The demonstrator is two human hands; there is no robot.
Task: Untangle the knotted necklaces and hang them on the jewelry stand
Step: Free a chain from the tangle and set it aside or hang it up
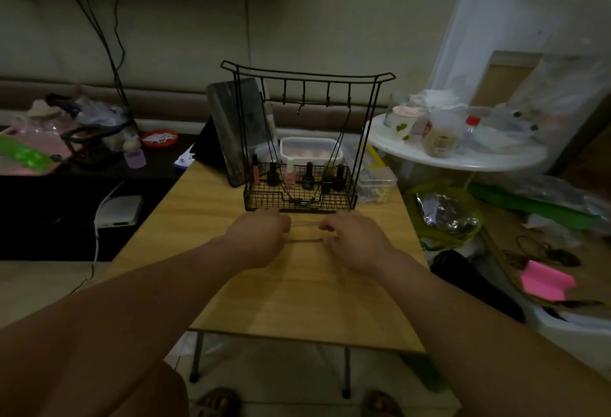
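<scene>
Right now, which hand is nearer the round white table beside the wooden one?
Right. The right hand pinches the necklace end on the side toward the round white table; the left hand holds the other end, farther left.

Both forearms (132, 287) are bare as far as they show, the left hand (261, 234) and right hand (355, 239) likewise. Lower down, each foot wears a dark, strapped sandal (216, 401).
</scene>
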